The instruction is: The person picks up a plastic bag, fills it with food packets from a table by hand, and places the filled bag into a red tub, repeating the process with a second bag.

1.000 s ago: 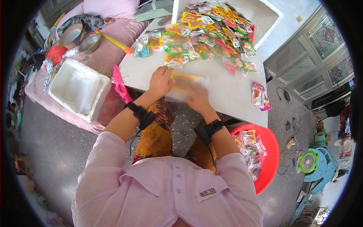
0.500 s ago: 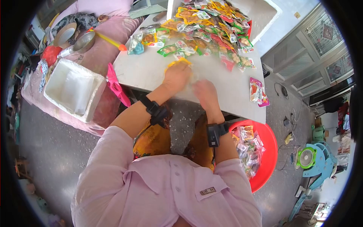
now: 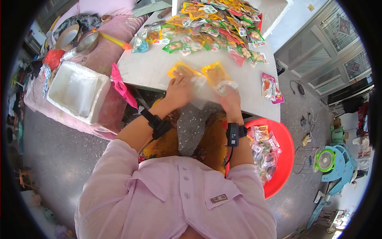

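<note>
At the near edge of the white table [image 3: 147, 71], my left hand [image 3: 179, 89] grips a yellow-edged food packet [image 3: 184, 71] from its near side. My right hand [image 3: 230, 99] holds the clear lower end of a second yellow-edged packet [image 3: 216, 73], a little to the right. The two packets lie side by side, slightly blurred, with clear plastic between my hands. Farther back, a large pile of colourful sealed packets [image 3: 215, 30] covers the table. Two pink-edged packets [image 3: 269, 87] lie by the right edge.
A red basin [image 3: 284, 159] with several packets stands below the table at the right. At the left, a white foam box [image 3: 59, 85] rests on a pink-covered surface [image 3: 107, 59], near a pink object [image 3: 119, 87]. A green fan [image 3: 325, 160] stands at the far right.
My hands have moved slightly apart, the left one leftward and the right one rightward. A second yellow-edged packet now shows at my right hand, and both packets are more visible.
</note>
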Demonstrator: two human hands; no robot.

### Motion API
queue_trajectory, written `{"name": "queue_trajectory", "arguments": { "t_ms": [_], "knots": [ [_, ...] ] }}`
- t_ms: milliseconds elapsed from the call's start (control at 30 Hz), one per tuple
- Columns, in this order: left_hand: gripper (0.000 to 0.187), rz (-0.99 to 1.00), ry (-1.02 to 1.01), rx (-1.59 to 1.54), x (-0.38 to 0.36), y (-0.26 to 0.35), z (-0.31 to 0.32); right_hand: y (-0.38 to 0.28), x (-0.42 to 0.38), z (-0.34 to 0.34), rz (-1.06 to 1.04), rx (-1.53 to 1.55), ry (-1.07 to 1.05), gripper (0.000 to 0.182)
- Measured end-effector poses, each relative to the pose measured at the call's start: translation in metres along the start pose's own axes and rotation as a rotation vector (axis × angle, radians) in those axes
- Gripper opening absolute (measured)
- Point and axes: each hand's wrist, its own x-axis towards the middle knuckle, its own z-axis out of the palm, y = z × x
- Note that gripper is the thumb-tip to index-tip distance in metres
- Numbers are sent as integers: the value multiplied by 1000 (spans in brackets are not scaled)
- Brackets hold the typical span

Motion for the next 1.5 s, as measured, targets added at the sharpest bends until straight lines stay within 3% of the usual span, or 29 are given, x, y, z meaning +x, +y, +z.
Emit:
{"name": "queue_trajectory", "arguments": {
  "t_ms": [100,167,333,433,567,933,1133,1333,1500],
  "knots": [
    [43,-172,-42,4,7,-16,1,-27,-19,-1,64,97,38,33],
    [45,-157,-11,45,6,-20,4,-36,-26,-4,136,282,70,33],
    [42,-154,48,-76,0,8,-9,-46,-50,-12,177,272,145,30],
    [35,-212,-96,-162,9,25,-11,-46,-57,-13,177,259,161,29],
    [28,-224,-66,-131,14,30,1,-46,-60,-11,183,307,89,29],
    [24,-273,-81,-47,25,44,4,-49,-64,-8,163,221,216,29],
    [23,-306,-183,-157,33,35,13,-48,-65,-8,145,226,248,29],
    [26,-317,-215,-508,35,18,12,-47,-64,2,181,243,224,30],
    [26,-286,-195,-621,34,10,14,-46,-61,13,221,222,158,29]
  ]
}}
